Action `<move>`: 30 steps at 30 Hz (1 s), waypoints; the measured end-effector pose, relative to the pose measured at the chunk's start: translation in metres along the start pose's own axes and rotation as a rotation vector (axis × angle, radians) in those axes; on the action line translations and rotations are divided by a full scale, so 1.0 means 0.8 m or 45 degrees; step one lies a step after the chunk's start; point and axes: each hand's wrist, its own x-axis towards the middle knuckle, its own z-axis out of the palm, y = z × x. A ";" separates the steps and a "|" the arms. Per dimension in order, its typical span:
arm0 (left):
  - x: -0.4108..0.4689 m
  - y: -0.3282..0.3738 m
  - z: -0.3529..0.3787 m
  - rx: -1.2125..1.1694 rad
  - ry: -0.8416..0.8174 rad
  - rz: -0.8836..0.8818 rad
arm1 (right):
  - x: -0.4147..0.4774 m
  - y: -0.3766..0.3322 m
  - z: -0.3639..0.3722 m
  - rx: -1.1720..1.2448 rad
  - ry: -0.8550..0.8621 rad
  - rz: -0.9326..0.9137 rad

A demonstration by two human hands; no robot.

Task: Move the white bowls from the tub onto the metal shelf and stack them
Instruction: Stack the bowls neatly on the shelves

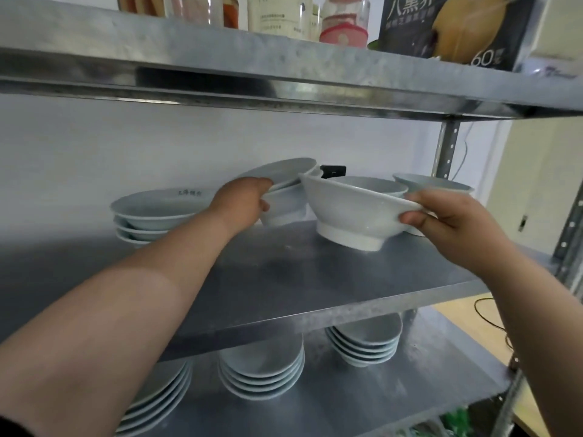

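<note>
2 bowls are in hand at once. The right hand (441, 216) pinches the near rim of a deep white bowl (353, 209), digits above and below the lip. The bowl tilts away from the person, its foot just above or barely touching the metal shelf (315, 279); the view does not settle which. The left hand (243, 200) grips the rim of a tilted bowl (280, 171) just left of the deep bowl, lying askew on 1 upright bowl (284, 206). Behind the deep bowl, to its right, stands 1 more bowl (432, 184); well to its left is a stack of shallow bowls (151, 212). More stacks (262, 370) sit on the deck below it. The tub is out of view.

The step looks like nesting. The left hand should level its bowl so it drops square into the one beneath. The right can then lift the deep bowl clear of the rims and lower it centred, releasing only once the foot seats. A rim pinch is weak on glazed ware, so tilts should be slow.
</note>
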 end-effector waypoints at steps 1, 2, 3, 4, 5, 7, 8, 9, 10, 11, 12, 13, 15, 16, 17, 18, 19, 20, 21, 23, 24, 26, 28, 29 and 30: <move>0.004 0.003 -0.007 -0.016 0.016 -0.009 | -0.004 0.000 -0.002 0.013 -0.018 -0.010; 0.008 0.005 -0.014 -0.028 0.032 -0.014 | -0.007 -0.001 -0.005 0.013 -0.044 -0.027; 0.011 0.007 -0.021 -0.043 0.052 -0.015 | -0.010 -0.002 -0.007 0.013 -0.075 -0.047; 0.014 0.008 -0.027 -0.064 0.077 -0.016 | -0.012 -0.003 -0.007 0.015 -0.105 -0.062; 0.015 0.008 -0.033 -0.085 0.102 -0.018 | -0.015 -0.005 -0.006 0.018 -0.134 -0.075; 0.017 0.010 -0.048 -0.103 0.158 -0.009 | -0.020 -0.010 0.002 0.022 -0.186 -0.101; 0.017 0.010 -0.055 -0.093 0.186 -0.002 | -0.022 -0.013 0.010 0.016 -0.212 -0.127; 0.017 0.011 -0.062 -0.078 0.207 0.005 | -0.024 -0.016 0.020 0.001 -0.238 -0.164; 0.016 0.013 -0.068 -0.061 0.222 0.009 | -0.026 -0.020 0.032 -0.022 -0.265 -0.202; 0.015 0.015 -0.073 -0.049 0.232 0.012 | -0.026 -0.025 0.044 -0.044 -0.290 -0.228; 0.013 0.016 -0.078 -0.039 0.238 0.018 | -0.025 -0.028 0.057 -0.062 -0.309 -0.249; 0.011 0.018 -0.081 -0.028 0.240 0.030 | -0.024 -0.032 0.070 -0.075 -0.317 -0.271; 0.004 0.021 -0.086 -0.005 0.234 0.064 | -0.019 -0.037 0.094 -0.100 -0.297 -0.318; -0.001 0.023 -0.088 -0.001 0.222 0.081 | -0.016 -0.039 0.105 -0.112 -0.280 -0.338; -0.007 0.025 -0.089 0.003 0.208 0.100 | -0.012 -0.040 0.115 -0.122 -0.263 -0.355; -0.014 0.028 -0.090 0.005 0.195 0.114 | -0.010 -0.040 0.126 -0.129 -0.242 -0.374; -0.020 0.030 -0.090 0.008 0.187 0.126 | -0.008 -0.039 0.136 -0.129 -0.217 -0.388; -0.027 0.032 -0.090 0.013 0.181 0.135 | -0.008 -0.037 0.146 -0.125 -0.188 -0.387; -0.034 0.033 -0.088 0.019 0.170 0.142 | -0.008 -0.035 0.154 -0.124 -0.154 -0.361; -0.047 0.033 -0.085 0.040 0.135 0.150 | -0.011 -0.033 0.167 -0.149 -0.017 -0.238; -0.055 0.034 -0.083 0.054 0.117 0.153 | -0.012 -0.033 0.171 -0.164 0.065 -0.170; -0.069 0.036 -0.078 0.086 0.071 0.158 | -0.014 -0.036 0.173 -0.158 0.149 -0.043; -0.082 0.038 -0.074 0.117 0.024 0.175 | -0.012 -0.040 0.167 -0.143 0.143 0.018; -0.088 0.039 -0.071 0.133 0.008 0.189 | -0.009 -0.039 0.164 -0.157 0.122 0.013; -0.093 0.041 -0.068 0.147 -0.013 0.198 | -0.007 -0.039 0.162 -0.177 0.091 -0.004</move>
